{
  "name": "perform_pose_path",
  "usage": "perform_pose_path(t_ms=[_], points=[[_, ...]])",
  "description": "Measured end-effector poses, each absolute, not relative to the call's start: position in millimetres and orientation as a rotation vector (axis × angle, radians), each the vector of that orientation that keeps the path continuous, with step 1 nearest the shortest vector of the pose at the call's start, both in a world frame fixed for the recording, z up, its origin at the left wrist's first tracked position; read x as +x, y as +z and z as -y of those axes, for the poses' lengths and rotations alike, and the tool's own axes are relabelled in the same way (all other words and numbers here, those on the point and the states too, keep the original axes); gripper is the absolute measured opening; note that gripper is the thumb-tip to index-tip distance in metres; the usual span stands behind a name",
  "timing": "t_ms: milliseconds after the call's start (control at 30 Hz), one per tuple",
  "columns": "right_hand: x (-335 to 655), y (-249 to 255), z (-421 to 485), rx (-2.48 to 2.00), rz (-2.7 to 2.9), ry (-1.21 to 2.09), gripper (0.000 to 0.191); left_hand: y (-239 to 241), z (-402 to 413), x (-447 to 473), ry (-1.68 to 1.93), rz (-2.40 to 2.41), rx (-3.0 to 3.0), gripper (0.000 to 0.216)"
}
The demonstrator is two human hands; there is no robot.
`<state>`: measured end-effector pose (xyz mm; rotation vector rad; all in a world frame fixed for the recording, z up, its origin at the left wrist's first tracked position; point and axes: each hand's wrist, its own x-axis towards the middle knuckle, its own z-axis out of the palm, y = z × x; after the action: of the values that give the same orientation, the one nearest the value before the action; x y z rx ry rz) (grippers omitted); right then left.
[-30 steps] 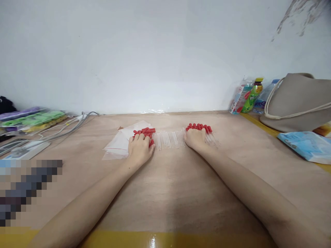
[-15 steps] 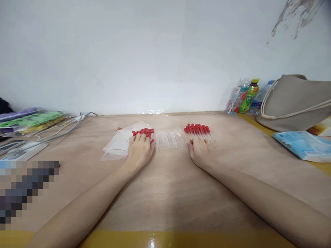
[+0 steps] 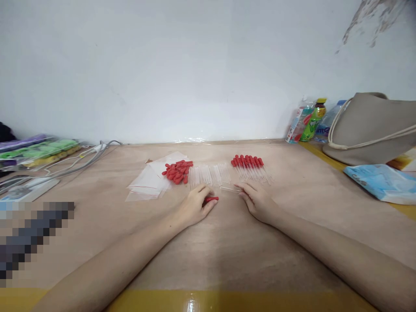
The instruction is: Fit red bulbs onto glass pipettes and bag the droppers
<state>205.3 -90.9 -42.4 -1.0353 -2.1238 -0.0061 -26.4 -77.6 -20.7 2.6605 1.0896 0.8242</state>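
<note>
My left hand (image 3: 199, 206) is gripping a red bulb (image 3: 213, 199), fingers curling round it, and my right hand (image 3: 259, 202) is pinching a clear tube (image 3: 229, 189) that is pointing leftward; bulb and tube are staying apart. I am, I judge, pairing one with the other, and the next move would be calling for lining up the bulb's mouth with the tube's end.

Across the wooden tabletop (image 3: 214, 255), bagged green rolls (image 3: 53, 149) and a grey cable (image 3: 94, 158) are lying far left, then plastic bags (image 3: 143, 186), piled red bulbs (image 3: 178, 172), loose clear tubes (image 3: 208, 174) and red-topped tubes (image 3: 247, 162). Bottles (image 3: 313, 123), a grey bag (image 3: 373, 125) and a blue packet (image 3: 380, 182) are sitting at right. A pale wall (image 3: 195, 65) is rising behind, its paint peeling top right.
</note>
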Motion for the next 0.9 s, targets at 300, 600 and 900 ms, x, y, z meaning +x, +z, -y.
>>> perform_pose_path(t_ms=[300,600,900], points=[[202.2,-37.4,98.2,-1.007,2.190,0.010,0.022,-18.6,78.9,-25.2,0.957,-1.060,2.516,0.015],[198.9,-34.1,101.0,-1.007,2.162,0.033,0.021,-17.2,81.7,-22.4,0.984,-1.054,2.372,0.016],[195.1,-33.2,100.7,-0.992,2.099,0.025,0.018,-17.8,80.5,-22.9,0.971,-1.053,2.340,0.017]])
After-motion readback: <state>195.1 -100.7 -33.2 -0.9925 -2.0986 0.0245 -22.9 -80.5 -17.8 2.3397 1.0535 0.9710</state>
